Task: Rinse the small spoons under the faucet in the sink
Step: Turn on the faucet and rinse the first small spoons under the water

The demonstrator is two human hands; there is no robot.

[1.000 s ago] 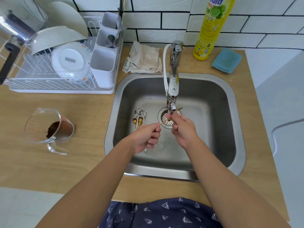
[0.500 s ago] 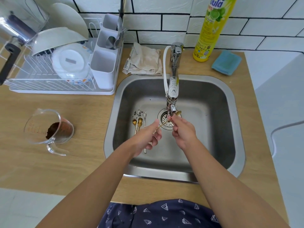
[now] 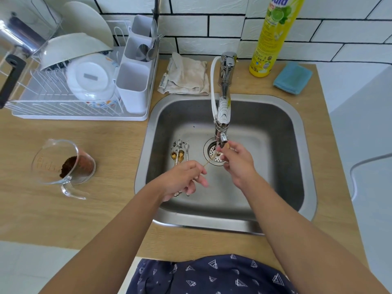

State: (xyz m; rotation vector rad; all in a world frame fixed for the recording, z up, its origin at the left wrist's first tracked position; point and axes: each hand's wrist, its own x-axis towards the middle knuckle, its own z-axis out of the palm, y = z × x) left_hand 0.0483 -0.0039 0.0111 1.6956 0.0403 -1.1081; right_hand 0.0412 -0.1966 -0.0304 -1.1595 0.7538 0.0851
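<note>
A thin gold spoon (image 3: 212, 159) is held across the drain, right under the faucet spout (image 3: 222, 136). My left hand (image 3: 186, 177) pinches the end of its handle. My right hand (image 3: 237, 158) pinches the bowl end just below the spout, and the bowl is mostly hidden by my fingers. Several other small spoons (image 3: 180, 153), gold and silver, lie on the floor of the steel sink (image 3: 282, 132) to the left of the drain, their handles partly hidden under my left hand. I cannot make out any water stream.
A white dish rack (image 3: 63, 96) with bowls, a plate and a cutlery holder stands at the back left. A glass measuring cup (image 3: 61, 164) with brown powder sits left of the sink. Behind the sink are a cloth (image 3: 186, 75), a yellow soap bottle (image 3: 273, 35) and a blue sponge (image 3: 292, 78).
Both hands stay at the spout with the gold spoon. My right hand has shifted slightly along the bowl end, now covering more of the bowl; my left hand has barely moved.
</note>
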